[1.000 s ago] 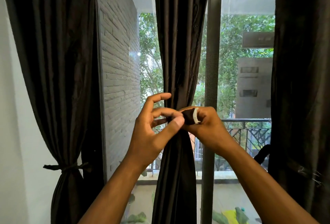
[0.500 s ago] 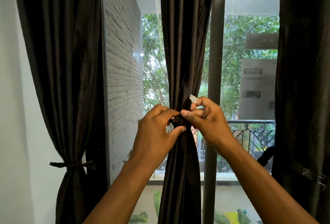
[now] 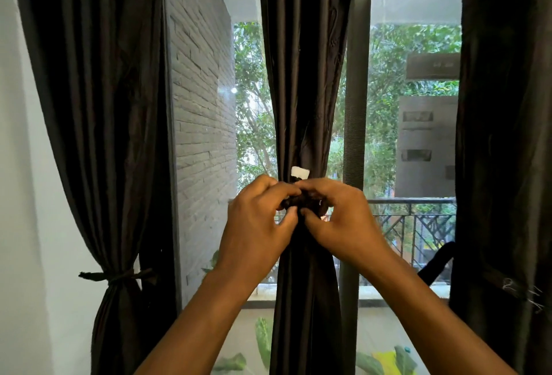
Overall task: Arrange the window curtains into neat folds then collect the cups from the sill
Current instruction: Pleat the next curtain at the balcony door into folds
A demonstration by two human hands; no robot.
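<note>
Middle curtain point(image 3: 304, 91) between left curtain point(image 3: 98, 112) and, seemingly, right curtain point(image 3: 507, 135)

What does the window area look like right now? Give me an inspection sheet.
Surface: sill not in view.
Job's things: middle curtain gathered, dark tie with white tab around it; left curtain already tied; right curtain hangs loose; cups not seen.
Clutter: nothing seen.
Grippers: left hand and right hand both pinch the tie.
Cables: nothing seen.
Surroundings: brick wall, balcony railing, trees outside.

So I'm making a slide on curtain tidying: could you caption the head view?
Both hands, left hand and right hand, knot a dark tie-back around the gathered middle curtain.
</note>
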